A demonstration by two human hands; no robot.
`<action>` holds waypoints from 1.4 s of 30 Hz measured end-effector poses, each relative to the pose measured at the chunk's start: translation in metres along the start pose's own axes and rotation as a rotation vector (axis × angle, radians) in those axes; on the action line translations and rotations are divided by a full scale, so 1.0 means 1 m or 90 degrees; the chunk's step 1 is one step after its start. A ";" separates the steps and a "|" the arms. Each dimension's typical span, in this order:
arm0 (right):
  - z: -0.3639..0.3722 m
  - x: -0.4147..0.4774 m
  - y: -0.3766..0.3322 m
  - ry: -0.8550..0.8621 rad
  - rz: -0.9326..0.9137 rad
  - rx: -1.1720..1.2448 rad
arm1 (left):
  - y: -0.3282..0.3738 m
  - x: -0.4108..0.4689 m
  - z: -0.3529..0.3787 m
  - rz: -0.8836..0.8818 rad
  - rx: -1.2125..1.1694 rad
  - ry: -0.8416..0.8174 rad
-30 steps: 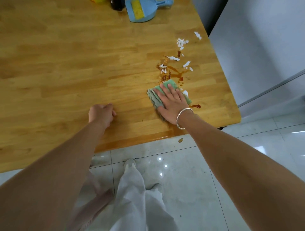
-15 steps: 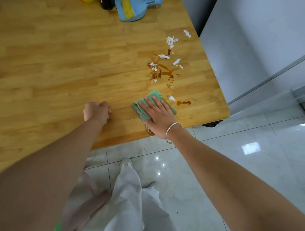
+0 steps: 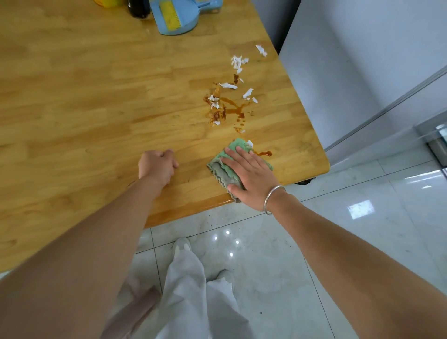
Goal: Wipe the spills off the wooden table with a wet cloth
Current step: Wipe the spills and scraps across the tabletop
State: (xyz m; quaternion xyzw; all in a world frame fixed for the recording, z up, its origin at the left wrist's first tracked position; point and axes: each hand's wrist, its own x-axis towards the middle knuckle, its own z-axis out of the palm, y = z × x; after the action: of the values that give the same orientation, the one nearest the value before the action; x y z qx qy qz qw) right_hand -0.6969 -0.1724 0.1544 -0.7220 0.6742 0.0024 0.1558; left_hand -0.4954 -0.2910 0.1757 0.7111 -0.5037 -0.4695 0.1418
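My right hand [image 3: 251, 177] lies flat with fingers spread on a folded green and grey cloth [image 3: 221, 167], pressing it onto the wooden table [image 3: 84, 101] by the near edge. A small brown streak [image 3: 264, 153] lies just right of the cloth. Farther back spreads a brown liquid spill [image 3: 233, 109] mixed with several white paper scraps [image 3: 238, 60]. To the cloth's left my left hand [image 3: 157, 165] is a closed fist resting on the table, holding nothing.
A blue dustpan with a yellow brush [image 3: 177, 17], a dark bottle [image 3: 139, 8] and a yellow object [image 3: 106, 2] stand at the table's far edge. A grey cabinet [image 3: 362, 60] stands right of the table. Below are glossy white floor tiles [image 3: 338, 242] and my legs.
My right hand has dragged the cloth back from the main spill toward the table's near edge. The left fist has stayed where it was.
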 end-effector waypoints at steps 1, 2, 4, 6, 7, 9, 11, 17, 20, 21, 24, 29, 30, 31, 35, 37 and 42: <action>-0.002 0.007 0.002 -0.003 -0.002 -0.005 | 0.001 0.002 0.000 -0.002 0.001 0.001; -0.006 0.015 0.004 -0.008 -0.001 -0.010 | 0.001 0.003 -0.001 -0.003 0.000 0.002; -0.012 0.033 0.007 -0.016 0.008 -0.013 | 0.000 0.005 -0.001 -0.008 0.000 0.002; -0.016 0.049 0.008 -0.012 0.016 -0.019 | 0.000 0.006 -0.001 -0.009 0.003 0.001; -0.017 0.055 0.008 -0.008 0.021 -0.025 | 0.000 0.006 0.000 -0.007 0.003 -0.001; -0.016 0.061 0.006 0.000 0.037 -0.031 | 0.001 0.005 0.001 -0.006 0.004 0.001; -0.016 0.059 0.002 -0.002 0.057 -0.035 | 0.002 0.004 0.002 -0.004 0.004 -0.001; -0.002 0.029 -0.027 0.006 0.053 0.002 | 0.003 0.004 0.001 -0.013 0.008 -0.005; 0.002 0.014 -0.024 -0.003 0.044 0.019 | 0.004 0.003 0.001 -0.019 0.005 -0.008; 0.003 0.009 -0.021 -0.002 0.044 0.014 | 0.004 0.002 0.001 -0.017 0.004 -0.008; 0.004 -0.008 -0.006 0.007 0.063 0.026 | 0.003 0.002 0.000 -0.016 0.005 -0.011; 0.007 -0.030 0.015 0.027 0.176 0.021 | 0.002 0.005 0.000 -0.019 0.006 -0.010; 0.008 -0.028 0.015 0.031 0.200 0.014 | 0.001 0.005 -0.001 -0.020 0.006 -0.009; 0.008 -0.025 0.015 0.036 0.225 0.009 | 0.001 0.005 -0.001 -0.020 0.007 -0.011; 0.003 0.001 0.014 0.057 0.361 0.036 | 0.000 0.007 -0.001 -0.015 0.001 -0.014; 0.001 0.015 0.012 0.071 0.421 0.060 | -0.001 0.009 -0.001 -0.015 -0.004 -0.017; -0.001 0.029 0.002 0.075 0.501 0.056 | 0.000 0.009 0.000 -0.004 -0.004 -0.018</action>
State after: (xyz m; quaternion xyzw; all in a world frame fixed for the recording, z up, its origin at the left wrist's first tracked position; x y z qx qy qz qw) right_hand -0.6962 -0.2004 0.1485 -0.4000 0.9064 -0.0084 0.1352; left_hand -0.4948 -0.2984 0.1706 0.7055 -0.5020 -0.4816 0.1354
